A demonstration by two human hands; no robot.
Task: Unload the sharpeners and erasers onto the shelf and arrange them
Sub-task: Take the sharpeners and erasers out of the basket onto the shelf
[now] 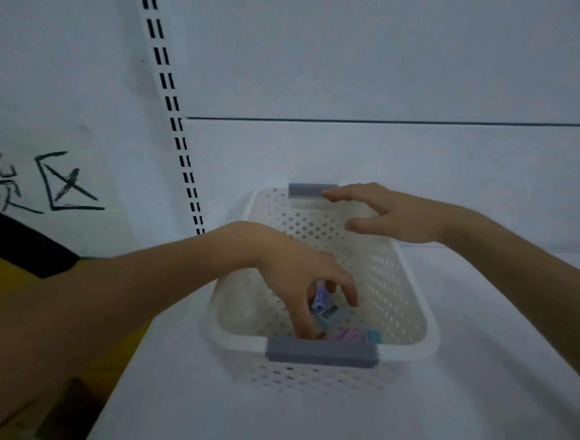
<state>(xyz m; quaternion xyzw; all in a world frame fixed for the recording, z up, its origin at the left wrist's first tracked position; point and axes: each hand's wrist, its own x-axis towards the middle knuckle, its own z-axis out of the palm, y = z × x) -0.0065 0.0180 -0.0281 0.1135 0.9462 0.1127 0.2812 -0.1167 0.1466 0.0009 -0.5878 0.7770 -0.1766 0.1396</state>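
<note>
Now the left hand (298, 282) is reaching down into the white basket (410, 297) on the shelf (473, 421) and pinching a small purple piece (321, 297). More sharpeners and erasers (345, 335) are lying at the near end. The right hand (395, 215) is hanging open by the far rim. It should be holding the basket steady while the left hand is lifting slowly.

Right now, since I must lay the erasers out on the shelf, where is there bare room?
Bare shelf right of the basket and in front of its near grey handle. The basket's far half is bare, below the right hand. Crowded: the near end, where the left hand pinches a purple piece among other pieces.
</note>
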